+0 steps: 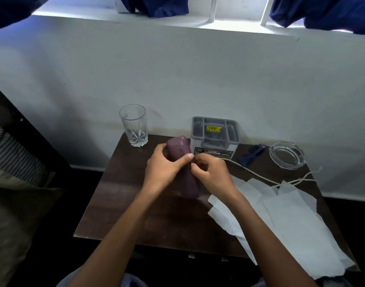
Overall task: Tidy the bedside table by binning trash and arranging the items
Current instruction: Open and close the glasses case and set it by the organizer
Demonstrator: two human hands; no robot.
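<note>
Just in front of the grey organiser (214,134), the left hand (164,169) grips a purple case (182,168) above the bedside table (148,208). The right hand (210,172) pinches something tiny at the case's edge, hidden by the fingers. White paper sheets (291,224) near the organiser overhang the table's edge.

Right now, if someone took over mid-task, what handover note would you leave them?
Left hand grips the purple case; right hand pinches at its edge, apparently the zip.
Drinking glass at the back left of the table, grey organiser at the back centre, glass ashtray at the back right.
White papers and a cord still lie loose on the right.
No bin in view.
Left: finish with the case, bin the papers, arrange the rest.
</note>
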